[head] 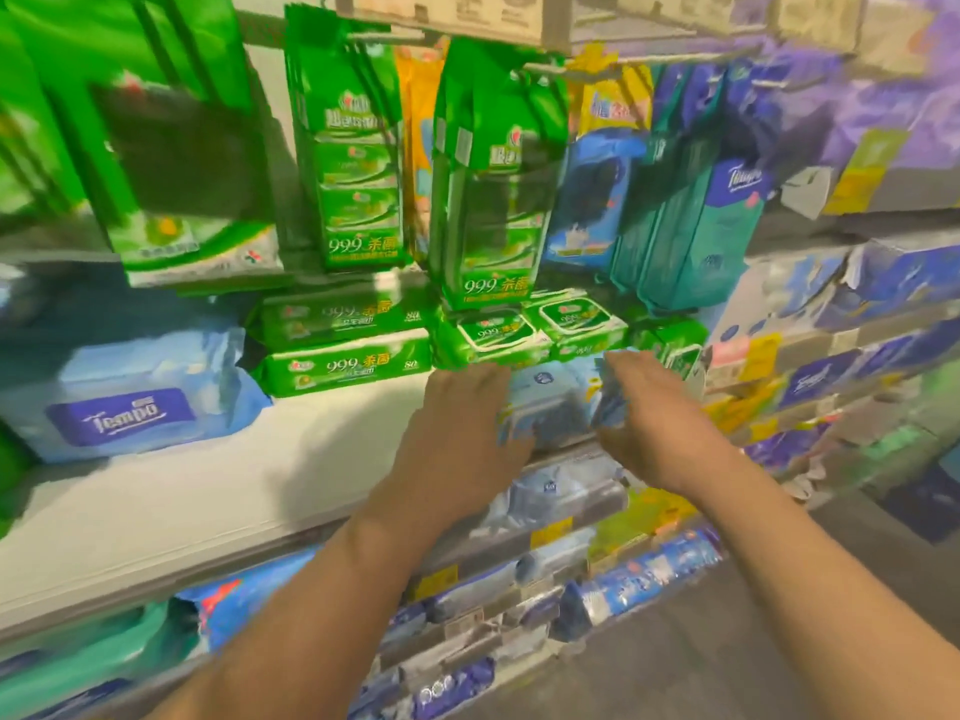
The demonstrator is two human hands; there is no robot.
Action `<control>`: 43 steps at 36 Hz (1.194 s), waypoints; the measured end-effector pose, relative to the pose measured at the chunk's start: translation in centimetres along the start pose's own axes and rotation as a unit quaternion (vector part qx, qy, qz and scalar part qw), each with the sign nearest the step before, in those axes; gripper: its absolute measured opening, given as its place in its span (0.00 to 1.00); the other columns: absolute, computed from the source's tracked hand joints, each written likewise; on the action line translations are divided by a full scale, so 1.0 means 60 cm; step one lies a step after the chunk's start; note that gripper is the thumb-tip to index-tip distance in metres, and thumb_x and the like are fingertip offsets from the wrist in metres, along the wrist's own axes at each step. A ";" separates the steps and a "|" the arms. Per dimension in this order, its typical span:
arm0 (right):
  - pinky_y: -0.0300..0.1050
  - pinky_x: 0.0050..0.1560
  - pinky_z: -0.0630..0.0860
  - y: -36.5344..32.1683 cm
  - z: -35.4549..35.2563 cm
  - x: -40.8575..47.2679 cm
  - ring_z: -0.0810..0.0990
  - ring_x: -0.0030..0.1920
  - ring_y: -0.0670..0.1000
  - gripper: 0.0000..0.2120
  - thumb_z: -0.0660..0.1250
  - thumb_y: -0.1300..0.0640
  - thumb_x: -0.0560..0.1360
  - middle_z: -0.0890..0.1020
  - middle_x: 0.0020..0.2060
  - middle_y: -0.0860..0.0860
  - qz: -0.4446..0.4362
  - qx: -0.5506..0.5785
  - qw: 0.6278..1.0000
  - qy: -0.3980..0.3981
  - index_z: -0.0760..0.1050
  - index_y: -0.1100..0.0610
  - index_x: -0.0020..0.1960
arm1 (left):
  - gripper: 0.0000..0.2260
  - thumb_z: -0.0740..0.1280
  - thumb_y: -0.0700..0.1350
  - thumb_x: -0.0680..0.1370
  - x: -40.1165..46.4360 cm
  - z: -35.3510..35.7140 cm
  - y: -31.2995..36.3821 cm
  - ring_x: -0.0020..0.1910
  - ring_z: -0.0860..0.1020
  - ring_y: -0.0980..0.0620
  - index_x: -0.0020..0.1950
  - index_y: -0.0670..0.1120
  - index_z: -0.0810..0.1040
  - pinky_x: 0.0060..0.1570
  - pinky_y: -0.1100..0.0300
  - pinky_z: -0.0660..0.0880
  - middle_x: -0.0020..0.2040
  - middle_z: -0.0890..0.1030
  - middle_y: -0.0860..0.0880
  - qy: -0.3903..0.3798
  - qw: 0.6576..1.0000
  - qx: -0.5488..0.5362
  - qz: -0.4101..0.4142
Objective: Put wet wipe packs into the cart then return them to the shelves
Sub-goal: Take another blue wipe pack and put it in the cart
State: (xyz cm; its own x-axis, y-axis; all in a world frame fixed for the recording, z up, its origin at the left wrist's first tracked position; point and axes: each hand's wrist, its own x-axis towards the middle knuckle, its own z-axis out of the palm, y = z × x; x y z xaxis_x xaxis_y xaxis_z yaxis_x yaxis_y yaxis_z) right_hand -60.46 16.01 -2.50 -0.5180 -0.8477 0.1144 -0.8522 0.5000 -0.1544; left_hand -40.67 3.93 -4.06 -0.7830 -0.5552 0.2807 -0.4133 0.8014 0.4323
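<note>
The soft pale-blue plastic pack of wet wipes (545, 402) looks squishy and a bit heavy for its size, because wet wipes hold water. The wrap is smooth film, so it may be slippery, and it bends if you squeeze it hard. It will not break if it drops. The best place to hold it is at its two short ends, one hand on each, or under its flat bottom.

That is about how the hands are now. The left hand (462, 423) holds the pack's left end, with its fingers curled around the edge. The right hand (649, 407) holds the right end and pinches the crinkly blue wrap there. The picture is blurry, so I cannot see each finger well.

The pack is pale blue with a small round dark-blue mark on top. It is at the front edge of the white flat shelf (208, 491), just below the green flat wipe packs with yellow "999" print (348, 350). I cannot tell if it rests on the shelf or is lifted a little.

A big blue and white "Tempo" wipe pack (124, 397) lies far off to the left on the same shelf. Tall green bags (358, 158) hang above.
</note>
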 end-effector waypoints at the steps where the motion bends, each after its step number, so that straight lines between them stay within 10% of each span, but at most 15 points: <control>1: 0.57 0.76 0.61 0.007 0.004 0.013 0.61 0.77 0.63 0.38 0.72 0.55 0.73 0.65 0.76 0.58 -0.012 -0.018 1.000 -0.009 0.59 0.59 0.78 | 0.30 0.62 0.60 0.79 0.002 0.011 0.003 0.67 0.65 0.42 0.77 0.47 0.66 0.69 0.47 0.68 0.75 0.67 0.49 -0.006 1.000 0.025 -0.009; 8: 0.59 0.61 0.69 0.042 0.027 0.039 0.66 0.67 0.59 0.36 0.69 0.55 0.74 0.65 0.71 0.52 -0.066 -0.123 0.990 0.035 0.59 0.51 0.79 | 0.28 0.74 0.50 0.75 -0.002 0.061 0.022 0.61 0.67 0.42 0.73 0.50 0.69 0.60 0.47 0.72 0.73 0.67 0.50 0.060 0.996 0.026 -0.055; 12: 0.55 0.53 0.67 0.059 0.028 0.043 0.68 0.56 0.60 0.33 0.80 0.45 0.65 0.71 0.59 0.56 -0.074 -0.125 0.987 0.073 0.74 0.51 0.67 | 0.28 0.75 0.46 0.75 0.000 0.071 0.035 0.63 0.69 0.48 0.73 0.51 0.69 0.59 0.56 0.70 0.62 0.68 0.51 0.094 0.987 -0.076 -0.107; 18: 0.54 0.67 0.54 0.064 -0.012 0.023 0.66 0.69 0.54 0.33 0.77 0.40 0.68 0.73 0.66 0.48 -0.129 -0.092 0.987 0.012 0.70 0.42 0.70 | 0.22 0.83 0.48 0.66 -0.019 0.039 0.032 0.49 0.72 0.56 0.57 0.51 0.81 0.49 0.61 0.69 0.47 0.73 0.58 0.178 0.963 -0.135 -0.150; 24: 0.54 0.52 0.76 -0.017 -0.076 0.012 0.75 0.51 0.49 0.25 0.80 0.38 0.64 0.76 0.49 0.42 -0.284 0.016 0.955 -0.089 0.73 0.34 0.56 | 0.23 0.83 0.46 0.64 -0.094 -0.002 0.007 0.46 0.84 0.56 0.50 0.60 0.75 0.44 0.53 0.81 0.48 0.85 0.57 0.286 0.847 -0.377 -0.241; 34: 0.32 0.50 0.75 -0.290 -0.078 -0.043 0.79 0.48 0.34 0.28 0.84 0.44 0.59 0.83 0.48 0.35 -0.466 0.221 0.832 -0.205 0.78 0.41 0.56 | 0.20 0.72 0.67 0.69 -0.293 -0.093 -0.029 0.58 0.84 0.46 0.54 0.58 0.81 0.62 0.42 0.78 0.56 0.86 0.49 0.345 0.740 -0.432 -0.382; 39: 0.27 0.42 0.71 -0.437 -0.055 -0.109 0.80 0.42 0.32 0.19 0.83 0.49 0.63 0.83 0.45 0.36 -0.506 0.264 0.787 -0.234 0.83 0.43 0.52 | 0.57 0.67 0.84 0.51 -0.423 -0.155 -0.054 0.66 0.78 0.50 0.73 0.55 0.74 0.69 0.43 0.73 0.69 0.78 0.54 0.327 0.653 -0.507 -0.458; 43: 0.33 0.44 0.75 -0.566 -0.015 -0.191 0.80 0.44 0.36 0.14 0.82 0.47 0.64 0.83 0.45 0.42 -0.527 0.280 0.763 -0.248 0.83 0.45 0.47 | 0.42 0.71 0.75 0.64 -0.544 -0.186 -0.059 0.64 0.80 0.40 0.69 0.50 0.78 0.65 0.41 0.75 0.67 0.81 0.41 0.343 0.625 -0.577 -0.398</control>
State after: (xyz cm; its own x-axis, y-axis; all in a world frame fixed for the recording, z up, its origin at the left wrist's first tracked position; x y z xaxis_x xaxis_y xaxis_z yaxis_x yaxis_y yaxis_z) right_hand -25.63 8.88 2.32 0.6432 -0.7592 0.0994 -0.5399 -0.5417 -0.6442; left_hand -8.47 16.74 -5.15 0.0037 -0.9577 -0.2879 0.3758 -0.2654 0.8879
